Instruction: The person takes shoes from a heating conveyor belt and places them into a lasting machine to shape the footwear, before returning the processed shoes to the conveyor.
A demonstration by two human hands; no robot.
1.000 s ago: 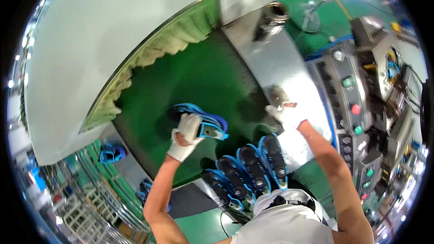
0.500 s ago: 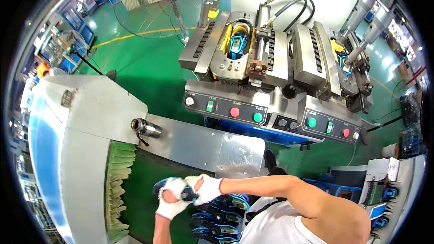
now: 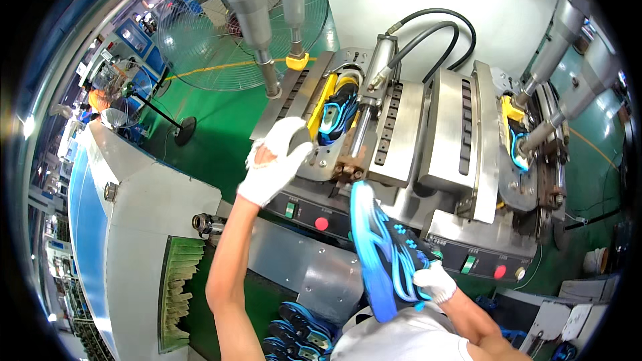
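Observation:
My left hand (image 3: 275,164), in a white glove, reaches to the left station of a metal press (image 3: 394,134). Its thumb and fingers are apart, with nothing visibly held. Just beyond it, a black and blue shoe (image 3: 338,112) sits in that station, next to a yellow pad (image 3: 322,110). My gloved right hand (image 3: 436,282) grips another sports shoe (image 3: 380,251) in front of the control panel. This one has a black upper with blue lines and a thick blue sole, and is held toe up with the sole facing left.
Rods (image 3: 251,13) hang over the left station. A third shoe (image 3: 518,147) sits in the right station. Push buttons (image 3: 322,224) line the press front. Several shoes (image 3: 297,334) are stacked below me. A metal flask (image 3: 208,223) stands by a machine with green strips (image 3: 182,294).
Both hands were together low on the left over a shoe. Now my left hand has moved up to the press, and my right hand has moved right, holding a shoe.

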